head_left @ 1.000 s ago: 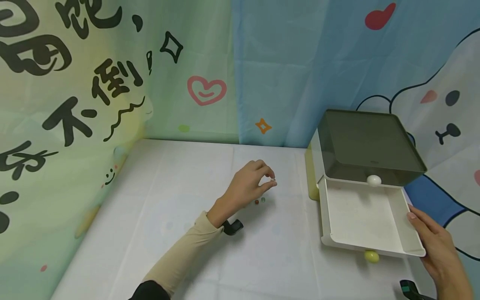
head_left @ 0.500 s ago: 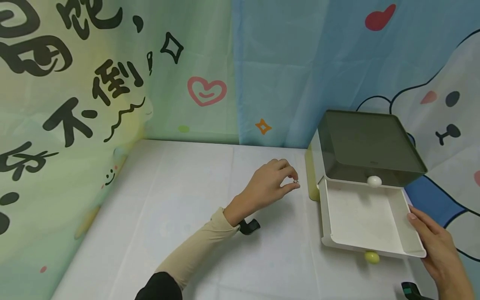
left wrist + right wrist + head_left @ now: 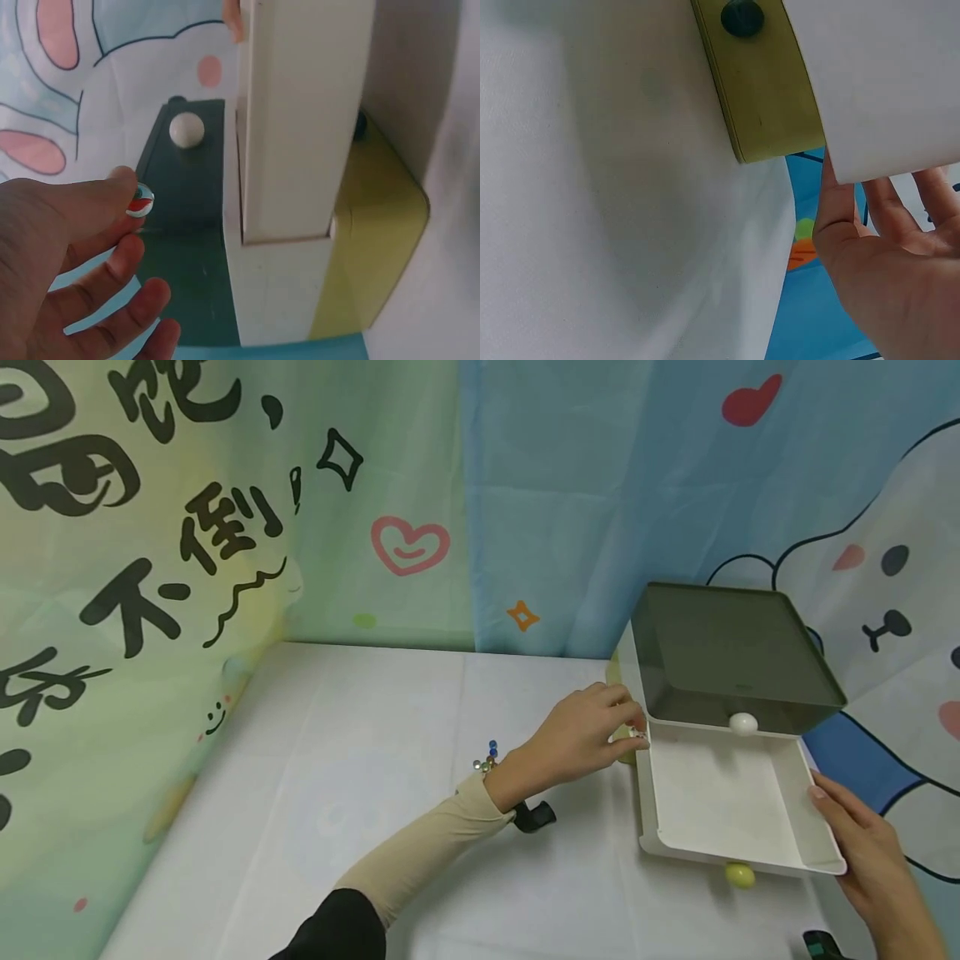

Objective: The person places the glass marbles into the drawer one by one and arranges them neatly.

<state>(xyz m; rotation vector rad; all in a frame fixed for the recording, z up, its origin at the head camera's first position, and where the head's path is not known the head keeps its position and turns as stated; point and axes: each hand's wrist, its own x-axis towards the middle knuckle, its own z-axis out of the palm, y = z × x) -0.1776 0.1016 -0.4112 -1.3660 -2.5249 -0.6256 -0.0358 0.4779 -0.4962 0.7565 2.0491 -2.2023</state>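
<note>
My left hand [image 3: 581,739] pinches a small clear glass marble [image 3: 141,201] with a red and white swirl between thumb and fingertip; its other fingers are loosely bent. It is at the left side of a small drawer box, close to the rim of the pulled-out white drawer [image 3: 723,802]. That drawer has a yellow-green knob [image 3: 739,875] and shows a bare floor. My right hand [image 3: 870,852] touches the drawer's right side near the front corner, its fingers fairly straight. In the right wrist view the drawer hides those fingertips.
Several small coloured beads or marbles [image 3: 486,757] lie on the white-covered table behind my left wrist. Above the drawer is a dark green upper section [image 3: 742,652] with a white knob [image 3: 743,724]. A yellow-olive lower section [image 3: 772,90] bears a dark knob. Printed cloth [image 3: 555,510] hangs behind.
My left hand has moved right with the marble, from mid-table to the drawer's left rim. The beads behind its wrist have come into sight. My right hand stays at the drawer.
</note>
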